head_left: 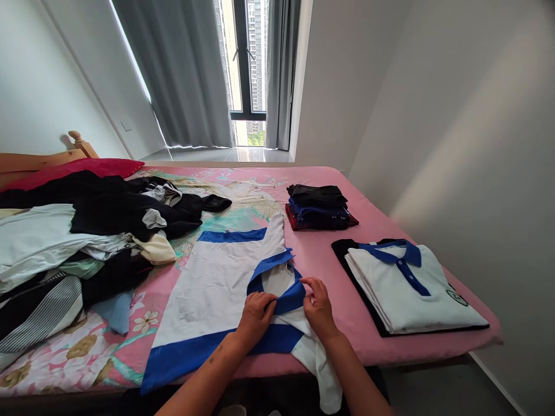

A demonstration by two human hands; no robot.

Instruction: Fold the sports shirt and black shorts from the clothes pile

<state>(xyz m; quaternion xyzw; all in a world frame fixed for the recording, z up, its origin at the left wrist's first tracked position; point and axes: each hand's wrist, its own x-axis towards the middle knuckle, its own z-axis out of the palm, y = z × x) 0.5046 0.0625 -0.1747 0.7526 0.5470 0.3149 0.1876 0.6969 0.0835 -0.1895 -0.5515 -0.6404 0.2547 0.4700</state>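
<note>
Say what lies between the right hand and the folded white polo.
Head view: pink sheet beside the right hand, then the black garment jutting from under the polo.

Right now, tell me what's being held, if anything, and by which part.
The white-and-blue shirt, by its blue collar: the right hand pinches its edge; the left hand touches the collar too, its grip unclear.

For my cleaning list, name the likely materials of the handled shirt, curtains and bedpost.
Shirt: matte fabric, perhaps cotton blend, softly creased. Curtains: matte, heavy-looking cloth, possibly polyester, falling in folds. Bedpost: probably wood, warm tan with a rounded knob, perhaps varnished.
</note>
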